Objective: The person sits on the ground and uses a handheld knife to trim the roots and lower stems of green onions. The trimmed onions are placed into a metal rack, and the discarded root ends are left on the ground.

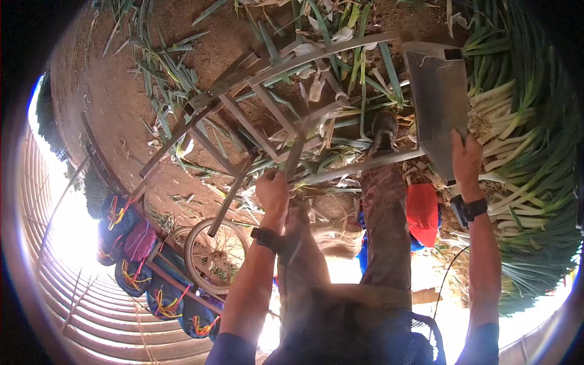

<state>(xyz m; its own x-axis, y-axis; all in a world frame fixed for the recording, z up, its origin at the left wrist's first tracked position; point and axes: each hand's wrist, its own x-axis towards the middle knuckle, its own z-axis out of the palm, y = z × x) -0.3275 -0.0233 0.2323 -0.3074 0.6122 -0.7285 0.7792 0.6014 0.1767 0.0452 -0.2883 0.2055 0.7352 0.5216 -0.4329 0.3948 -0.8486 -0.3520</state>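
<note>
A metal frame [304, 58] with long rails and several crossbars, shaped like a hand truck, lies tilted across the view in front of me. A flat grey plate [435, 100] stands at its right end. My left hand [272, 191] is closed in a fist round a bar on the frame's near side. Round the plate's right edge, near its lower corner, my right hand [467, 161] is wrapped. Both wrists carry dark bands. My legs and one shoe [384, 131] show below and beneath the frame.
Green onions [511, 131] are piled high along the right. Loose leaves [167, 70] litter the brown soil [91, 91]. At lower left stands a cart with a spoked wheel [216, 255] and dark bundles [164, 295] tied with coloured cords. Something red [422, 213] lies by my right leg.
</note>
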